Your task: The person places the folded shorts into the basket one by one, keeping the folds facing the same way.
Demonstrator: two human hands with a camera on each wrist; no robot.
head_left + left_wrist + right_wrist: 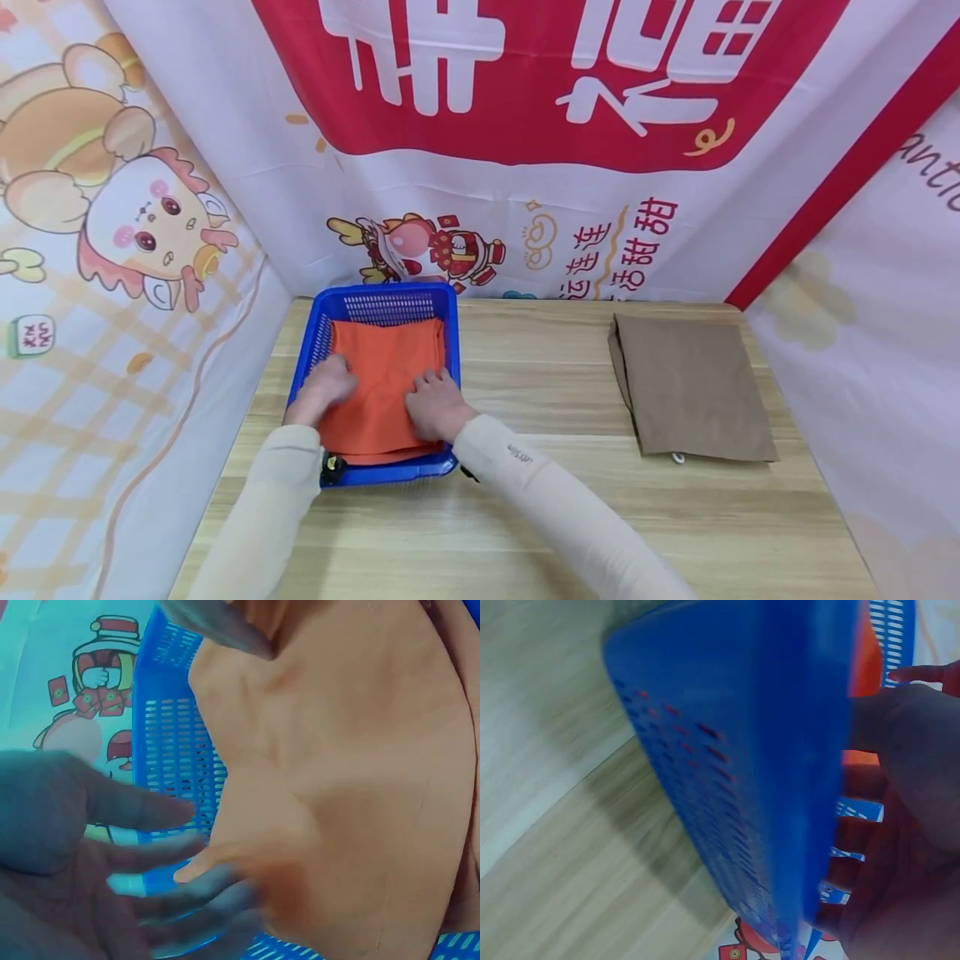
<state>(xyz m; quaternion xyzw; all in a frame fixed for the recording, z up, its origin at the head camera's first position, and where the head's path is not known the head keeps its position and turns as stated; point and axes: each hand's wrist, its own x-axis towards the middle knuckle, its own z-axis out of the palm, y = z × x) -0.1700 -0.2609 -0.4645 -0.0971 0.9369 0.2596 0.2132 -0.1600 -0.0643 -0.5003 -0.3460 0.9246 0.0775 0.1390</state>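
Note:
A folded piece of orange cloth (386,392) lies inside a blue plastic basket (452,333) with slotted walls. My left hand (330,382) is at the cloth's left side; in the left wrist view its fingers (187,896) are spread, with the lower fingertips at the cloth's edge. My right hand (437,407) rests on the cloth's right side, just inside the basket wall. The right wrist view shows that hand (915,817) behind the basket rim, its fingers reaching down inside and partly hidden by the wall.
A folded brown cloth (697,387) lies on the right of the wooden table (540,500), a small white loop (678,457) showing under its near edge. Printed fabric hangings (480,192) stand behind the table and along both sides. The basket sits near the back left corner.

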